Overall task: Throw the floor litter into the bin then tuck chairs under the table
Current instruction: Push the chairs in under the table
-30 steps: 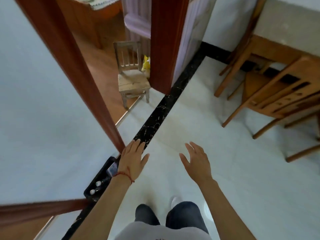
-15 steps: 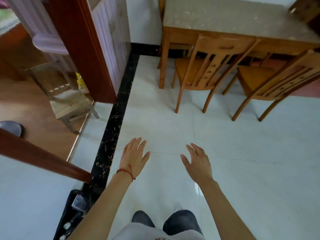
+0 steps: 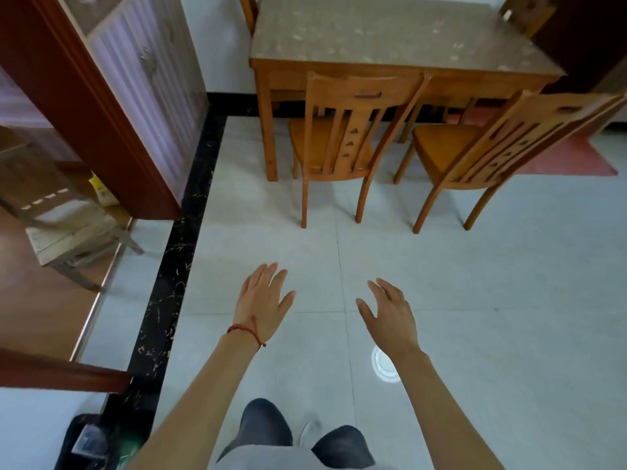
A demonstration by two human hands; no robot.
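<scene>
Low in the frame's centre, the left hand (image 3: pixel 263 301) and right hand (image 3: pixel 390 317) hover spread and empty over bare pale floor tiles (image 3: pixel 475 300). Beyond them, two wooden chairs (image 3: pixel 339 140) (image 3: pixel 481 154) stand pulled out from the table (image 3: pixel 390 42) at the upper edge. A black bin (image 3: pixel 90 442) sits in the lower-left corner.

bin (image 3: pixel 91 442): black, lower left corner, litter inside
table (image 3: pixel 390 67): wooden, patterned top, upper centre
near chair (image 3: pixel 342 144): seat partly under table
right chair (image 3: pixel 488 154): angled, pulled out
</scene>
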